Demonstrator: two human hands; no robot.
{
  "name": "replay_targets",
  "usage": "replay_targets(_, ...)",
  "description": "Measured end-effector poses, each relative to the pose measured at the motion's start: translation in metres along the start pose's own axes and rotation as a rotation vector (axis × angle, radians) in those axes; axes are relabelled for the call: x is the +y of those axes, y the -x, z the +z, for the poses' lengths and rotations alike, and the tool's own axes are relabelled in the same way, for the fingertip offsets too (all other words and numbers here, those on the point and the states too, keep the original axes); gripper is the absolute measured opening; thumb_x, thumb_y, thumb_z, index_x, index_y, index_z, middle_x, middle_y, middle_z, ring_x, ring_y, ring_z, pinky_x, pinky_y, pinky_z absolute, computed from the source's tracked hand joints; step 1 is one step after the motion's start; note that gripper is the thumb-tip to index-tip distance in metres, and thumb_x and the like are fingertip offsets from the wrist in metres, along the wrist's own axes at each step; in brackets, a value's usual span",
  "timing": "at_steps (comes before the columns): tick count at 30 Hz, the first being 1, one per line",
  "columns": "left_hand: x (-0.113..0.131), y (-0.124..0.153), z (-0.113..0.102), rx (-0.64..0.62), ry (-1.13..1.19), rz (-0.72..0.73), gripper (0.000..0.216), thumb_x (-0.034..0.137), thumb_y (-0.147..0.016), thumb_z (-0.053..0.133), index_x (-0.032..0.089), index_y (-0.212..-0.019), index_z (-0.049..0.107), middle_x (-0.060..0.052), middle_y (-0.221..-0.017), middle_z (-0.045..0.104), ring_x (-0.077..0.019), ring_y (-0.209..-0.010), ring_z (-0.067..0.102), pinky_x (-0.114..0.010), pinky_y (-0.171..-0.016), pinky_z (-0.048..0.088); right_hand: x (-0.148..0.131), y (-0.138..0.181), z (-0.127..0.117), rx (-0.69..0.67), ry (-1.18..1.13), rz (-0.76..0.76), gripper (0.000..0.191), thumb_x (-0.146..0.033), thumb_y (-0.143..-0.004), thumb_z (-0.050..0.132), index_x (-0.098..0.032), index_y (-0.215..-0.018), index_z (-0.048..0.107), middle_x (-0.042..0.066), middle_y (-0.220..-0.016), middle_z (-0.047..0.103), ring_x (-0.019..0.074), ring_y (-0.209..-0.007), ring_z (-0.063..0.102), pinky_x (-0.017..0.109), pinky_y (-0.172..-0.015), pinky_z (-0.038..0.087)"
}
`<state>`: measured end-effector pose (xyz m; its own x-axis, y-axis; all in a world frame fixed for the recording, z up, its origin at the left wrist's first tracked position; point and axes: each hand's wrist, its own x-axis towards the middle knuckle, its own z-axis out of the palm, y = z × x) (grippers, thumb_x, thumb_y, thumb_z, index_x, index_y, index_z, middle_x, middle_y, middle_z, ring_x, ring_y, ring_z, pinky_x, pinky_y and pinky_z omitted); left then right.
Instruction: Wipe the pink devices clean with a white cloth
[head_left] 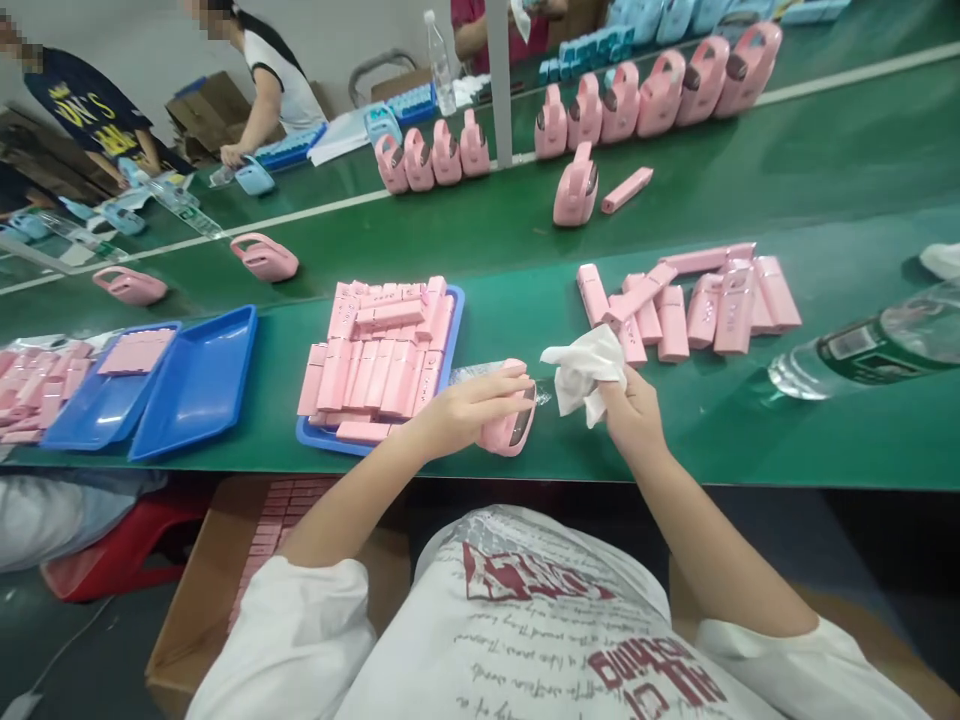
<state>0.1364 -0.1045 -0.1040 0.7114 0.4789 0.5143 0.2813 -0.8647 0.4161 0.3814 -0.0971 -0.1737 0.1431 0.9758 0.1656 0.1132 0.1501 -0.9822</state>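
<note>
- We see the left hand closed around a pink device, fingers over its top and thumb underneath. The device sits at the near edge of the green table, just right of a blue tray.
- The right hand pinches a crumpled white cloth between its fingers. The cloth is raised just beside the device, and we cannot tell whether the two touch.
- The blue tray is heaped with flat pink pieces, stacked in rows and spilling over its rim.
- Further left we find two more blue trays side by side. One is bare and the other carries a small stack of pink parts.
- Beyond the cloth lies a loose pile of pink bars, some crossing one another.
- A clear water bottle lies on its side at the right, near that pile.
- On the far side, rows of pink devices stand upright. One stands alone in front of them, with a single bar beside it.
- Under the table edge on the left, a cardboard box holds more pink pieces.
- Other people work across the table at the top left.
</note>
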Motion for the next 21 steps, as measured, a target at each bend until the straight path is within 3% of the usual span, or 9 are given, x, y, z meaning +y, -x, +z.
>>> replay_targets(3, 0.014, 0.011, -0.001, -0.006, 0.279, -0.196, 0.047, 0.014, -0.094, 0.039, 0.026, -0.139, 0.048, -0.009, -0.138, 0.056, -0.0235, -0.139, 0.040, -0.045, -0.114, 0.039, -0.008, 0.019, 0.013, -0.072, 0.096, -0.130, 0.035, -0.045, -0.090, 0.048, -0.016, -0.087, 0.065, 0.001, -0.065, 0.061, 0.0128, -0.055, 0.054, 0.024, -0.051, 0.044)
replay_targets(6, 0.018, 0.017, 0.013, 0.107, 0.327, -0.391, 0.059, 0.029, -0.091, 0.051, 0.030, -0.147, 0.034, -0.006, -0.155, 0.034, -0.0289, -0.146, 0.023, -0.052, -0.120, 0.022, -0.009, 0.036, 0.031, -0.179, 0.149, -0.338, 0.033, -0.032, -0.094, 0.044, -0.016, -0.116, 0.062, 0.009, -0.102, 0.070, 0.0198, -0.088, 0.067, 0.031, -0.076, 0.055)
replay_targets(9, 0.017, 0.021, 0.036, 0.233, 0.336, -0.566, 0.073, 0.037, -0.088, 0.058, 0.031, -0.152, 0.022, -0.007, -0.160, 0.022, -0.0311, -0.148, 0.017, -0.054, -0.121, 0.015, -0.003, 0.055, 0.049, -0.247, 0.199, -0.652, 0.043, -0.025, -0.094, 0.042, -0.014, -0.135, 0.048, 0.015, -0.127, 0.060, 0.0261, -0.125, 0.054, 0.041, -0.100, 0.050)
replay_targets(12, 0.013, 0.023, 0.051, 0.316, 0.428, -0.603, 0.068, 0.040, -0.090, 0.054, 0.032, -0.150, 0.025, -0.006, -0.157, 0.029, -0.0297, -0.145, 0.026, -0.051, -0.120, 0.018, 0.004, 0.066, 0.059, -0.306, 0.239, -0.881, 0.044, -0.026, -0.093, 0.042, -0.012, -0.134, 0.047, 0.017, -0.125, 0.060, 0.0295, -0.133, 0.046, 0.048, -0.104, 0.047)
replay_targets(17, 0.008, 0.023, 0.051, 0.365, 0.482, -0.562, 0.062, 0.043, -0.088, 0.055, 0.028, -0.145, 0.036, -0.008, -0.151, 0.039, -0.0301, -0.139, 0.036, -0.049, -0.117, 0.025, 0.003, 0.055, 0.060, -0.191, 0.277, -0.668, 0.039, -0.025, -0.096, 0.039, -0.014, -0.133, 0.048, 0.017, -0.119, 0.063, 0.0251, -0.116, 0.060, 0.039, -0.091, 0.056)
replay_targets(21, 0.001, 0.027, 0.050, 0.464, 0.573, -0.558, 0.058, 0.044, -0.089, 0.053, 0.026, -0.142, 0.039, -0.008, -0.146, 0.044, -0.0293, -0.135, 0.041, -0.048, -0.116, 0.029, -0.001, 0.059, 0.061, -0.367, 0.309, -0.849, 0.041, -0.027, -0.095, 0.040, -0.013, -0.133, 0.048, 0.017, -0.125, 0.060, 0.0292, -0.131, 0.047, 0.045, -0.102, 0.049)
